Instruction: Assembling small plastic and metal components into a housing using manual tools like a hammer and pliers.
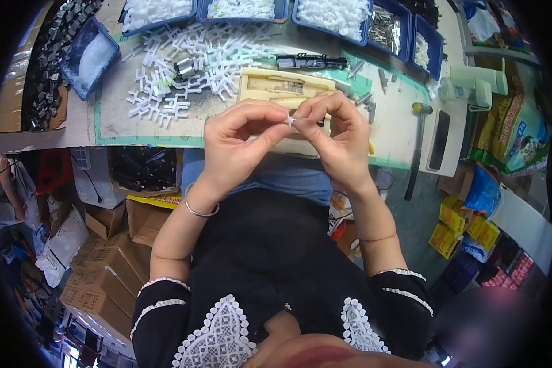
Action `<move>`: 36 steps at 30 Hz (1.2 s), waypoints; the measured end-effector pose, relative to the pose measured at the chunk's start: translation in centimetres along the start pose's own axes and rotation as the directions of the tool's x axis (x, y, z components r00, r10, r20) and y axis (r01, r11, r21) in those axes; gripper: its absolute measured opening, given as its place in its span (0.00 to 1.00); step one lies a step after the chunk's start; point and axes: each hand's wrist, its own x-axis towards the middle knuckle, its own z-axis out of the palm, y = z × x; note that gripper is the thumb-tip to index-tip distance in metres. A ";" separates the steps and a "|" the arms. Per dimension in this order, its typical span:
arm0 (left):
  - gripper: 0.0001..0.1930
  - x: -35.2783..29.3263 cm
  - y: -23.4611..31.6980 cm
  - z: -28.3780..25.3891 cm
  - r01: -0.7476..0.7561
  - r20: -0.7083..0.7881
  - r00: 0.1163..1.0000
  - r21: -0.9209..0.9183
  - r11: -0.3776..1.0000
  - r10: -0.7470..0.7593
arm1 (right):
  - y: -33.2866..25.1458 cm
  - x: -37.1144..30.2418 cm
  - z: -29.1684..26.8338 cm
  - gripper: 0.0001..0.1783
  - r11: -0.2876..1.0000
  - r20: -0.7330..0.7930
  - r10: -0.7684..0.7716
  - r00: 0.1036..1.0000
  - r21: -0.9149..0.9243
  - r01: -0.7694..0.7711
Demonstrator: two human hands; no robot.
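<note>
Just above the table's near edge, my two hands meet fingertip to fingertip. The thumb and forefinger of my left hand [242, 138] pinch a small white plastic piece [290, 121]. My right hand [340, 135] is closed in a pinch right against that piece; what lies between its fingertips is too small to make out. Beneath both hands is a cream-coloured work fixture [249, 86], partly covered by them. Beyond it lies a black slotted strip [311, 61]. A loose heap of white forked plastic parts [221, 55] spreads to the left, with a shiny metal cylinder [184, 69] on it.
Blue bins along the far side hold white pieces [334, 17] and metal pins [386, 30]. Another blue bin [92, 58] and black clips [49, 55] are at left. At right lie a hammer [418, 141], a dark flat bar [439, 147] and pale green plastic cups [478, 86].
</note>
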 end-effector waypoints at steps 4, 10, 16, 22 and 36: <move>0.06 -0.7 0.5 -0.1 -0.265 0.124 0.964 0.325 0.908 0.237 | 0.9 -1.1 -0.8 0.05 0.995 0.089 0.082 0.993 0.042 -0.086; 0.09 -2.2 0.0 -1.4 -0.662 0.507 0.746 0.634 0.400 0.432 | 0.1 -2.1 -1.1 0.06 0.890 0.223 -0.100 0.970 -0.416 0.187; 0.10 -1.9 -1.0 -1.4 -0.677 0.568 0.713 0.710 0.195 0.411 | 2.0 -1.5 -0.3 0.08 0.596 0.251 -0.311 0.917 -0.700 0.394; 0.13 -2.1 -2.0 -1.6 -0.556 0.503 0.817 0.817 0.153 0.281 | 3.9 -0.1 -0.4 0.08 0.496 0.289 -0.314 0.905 -0.762 0.415; 0.24 -3.7 -4.5 0.3 -0.378 0.358 0.913 0.923 0.074 0.197 | 2.3 0.2 -0.3 0.07 0.434 0.360 -0.178 0.916 -0.807 0.401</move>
